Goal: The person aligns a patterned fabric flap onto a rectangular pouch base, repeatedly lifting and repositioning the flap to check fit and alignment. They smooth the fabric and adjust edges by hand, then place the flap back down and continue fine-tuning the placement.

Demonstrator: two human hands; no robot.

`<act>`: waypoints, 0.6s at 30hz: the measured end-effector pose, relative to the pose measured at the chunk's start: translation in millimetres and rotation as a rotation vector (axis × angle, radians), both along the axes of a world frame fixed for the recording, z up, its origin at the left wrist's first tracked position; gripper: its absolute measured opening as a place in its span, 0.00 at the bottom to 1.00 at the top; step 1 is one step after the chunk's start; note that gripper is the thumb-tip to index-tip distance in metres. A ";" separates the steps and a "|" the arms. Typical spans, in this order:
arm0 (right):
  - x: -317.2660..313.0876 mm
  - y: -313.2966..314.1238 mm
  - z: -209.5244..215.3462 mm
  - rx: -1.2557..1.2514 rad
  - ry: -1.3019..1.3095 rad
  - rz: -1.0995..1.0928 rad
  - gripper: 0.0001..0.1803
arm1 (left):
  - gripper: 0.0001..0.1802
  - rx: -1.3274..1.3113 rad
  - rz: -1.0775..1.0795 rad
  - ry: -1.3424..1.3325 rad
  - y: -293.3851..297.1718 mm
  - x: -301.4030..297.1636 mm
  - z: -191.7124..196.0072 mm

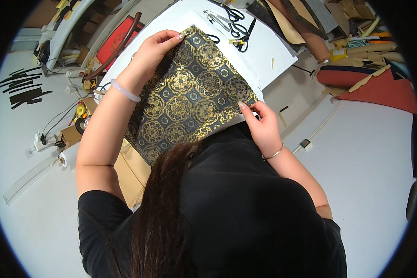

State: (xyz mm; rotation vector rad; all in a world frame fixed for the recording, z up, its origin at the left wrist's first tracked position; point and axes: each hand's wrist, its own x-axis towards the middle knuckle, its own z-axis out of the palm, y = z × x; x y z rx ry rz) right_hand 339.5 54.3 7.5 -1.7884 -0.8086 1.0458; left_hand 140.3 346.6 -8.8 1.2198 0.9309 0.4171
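A piece of dark fabric (183, 99) with gold round medallions is stretched between my hands, tilted in front of my body. My left hand (155, 51), below a pale bangle, pinches its far corner between thumb and fingers. Closer to me, my right hand (263, 123), with a thin bracelet at the wrist, pinches the right corner. A grey strip of backing shows along the fabric's near right edge. My hair and dark top hide its lower end.
On the white table (275, 55) beyond the fabric lie several black-handled scissors (248, 37). Fabric rolls (370, 55) and red cloth (380, 88) are piled at the right. A red chair (118, 41) stands at the far left, cables and a white roll (69, 157) below it.
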 end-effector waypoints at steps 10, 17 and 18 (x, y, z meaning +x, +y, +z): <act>1.5 -1.8 -29.9 -0.069 0.190 -0.072 0.18 | 0.13 -0.036 -0.004 0.074 -1.5 6.4 -8.8; 1.8 -1.2 -31.1 -0.081 0.203 -0.080 0.18 | 0.12 -0.105 0.009 0.084 1.5 6.6 -19.2; 2.2 -1.7 -32.6 -0.074 0.201 -0.076 0.18 | 0.12 -0.100 0.008 0.086 1.5 7.2 -18.2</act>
